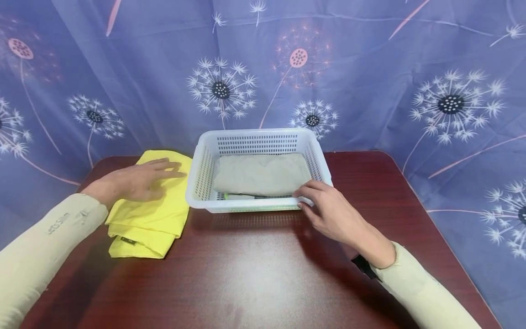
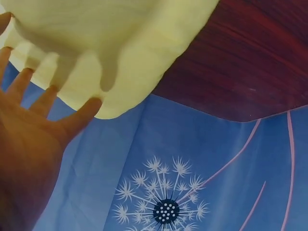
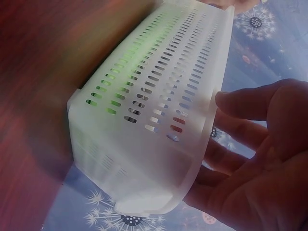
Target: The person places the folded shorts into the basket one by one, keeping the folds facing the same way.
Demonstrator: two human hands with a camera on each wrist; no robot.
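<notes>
Yellow cloth folded on desk, left of basket | left hand flat on it, fingers spread | right hand pinches basket's near-right rim | grey cloth inside

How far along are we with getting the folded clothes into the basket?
Done: one folded grey garment already lies in the white basket. In hand: the left hand rests flat on the folded yellow garment, which lies on the table beside the basket; the right hand holds the basket's near right corner. Left: the yellow garment is not yet in the basket.
</notes>
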